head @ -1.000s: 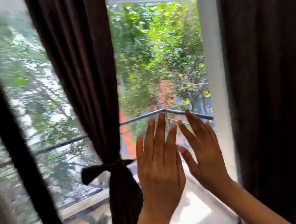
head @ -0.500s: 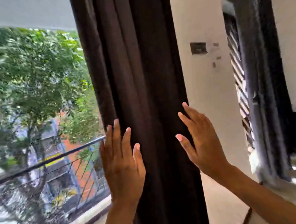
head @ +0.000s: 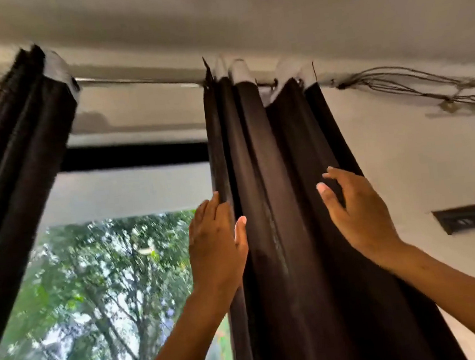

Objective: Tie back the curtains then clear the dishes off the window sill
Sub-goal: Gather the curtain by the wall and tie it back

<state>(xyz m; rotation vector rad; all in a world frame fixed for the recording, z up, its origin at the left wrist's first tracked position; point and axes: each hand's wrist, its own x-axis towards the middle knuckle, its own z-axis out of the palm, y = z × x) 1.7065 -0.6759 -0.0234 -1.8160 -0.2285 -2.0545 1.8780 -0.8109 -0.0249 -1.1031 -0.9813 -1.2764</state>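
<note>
A dark brown curtain (head: 285,204) hangs in folds from a rod (head: 139,80) at the right side of the window. My left hand (head: 216,245) is raised at the curtain's left edge, fingers spread and touching the fabric. On the curtain's right side my right hand (head: 355,212) is lifted with its fingers apart, resting against the folds. Neither hand grips the fabric. A second dark curtain (head: 18,172) hangs at the left of the window. The window sill and any dishes are out of view.
The window (head: 111,293) between the curtains shows green trees outside. A white wall (head: 421,168) lies right of the curtain, with a dark switch plate (head: 460,219) and loose cables (head: 412,81) near the ceiling.
My view has swung right and then tilted up toward the curtain rod. Both hands have moved from in front of the window to either side of the right curtain and risen higher.
</note>
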